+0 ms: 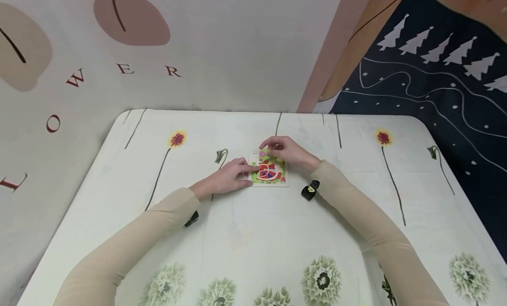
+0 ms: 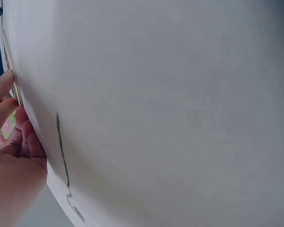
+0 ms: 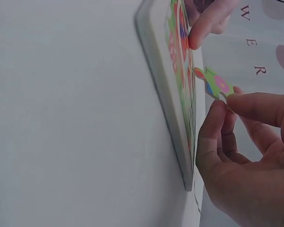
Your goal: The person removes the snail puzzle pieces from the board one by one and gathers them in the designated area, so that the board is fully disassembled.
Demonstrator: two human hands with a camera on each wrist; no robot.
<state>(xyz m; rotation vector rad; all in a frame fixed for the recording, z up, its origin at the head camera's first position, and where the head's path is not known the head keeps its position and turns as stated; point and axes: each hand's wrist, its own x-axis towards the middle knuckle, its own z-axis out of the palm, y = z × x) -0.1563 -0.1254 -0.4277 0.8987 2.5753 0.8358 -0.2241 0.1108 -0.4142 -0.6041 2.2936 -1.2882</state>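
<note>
A small square jigsaw puzzle (image 1: 270,177) with a white frame and a red, green and blue picture lies flat on the table. My left hand (image 1: 226,177) is at its left side, index finger straight out over the picture and thumb at the near-left corner. Between the thumb and index finger of my right hand (image 1: 291,153) is pinched a green puzzle piece (image 3: 219,86) with a pink flower. It is held tilted just above the far part of the board, whose thick edge (image 3: 163,101) shows in the right wrist view.
The table wears a white cloth (image 1: 253,235) printed with flowers and stems. Behind it hangs a pale sheet (image 1: 237,50) with letters, and at the right a dark blue cloth (image 1: 416,90) with white trees. Each wrist carries a small black device (image 1: 310,190).
</note>
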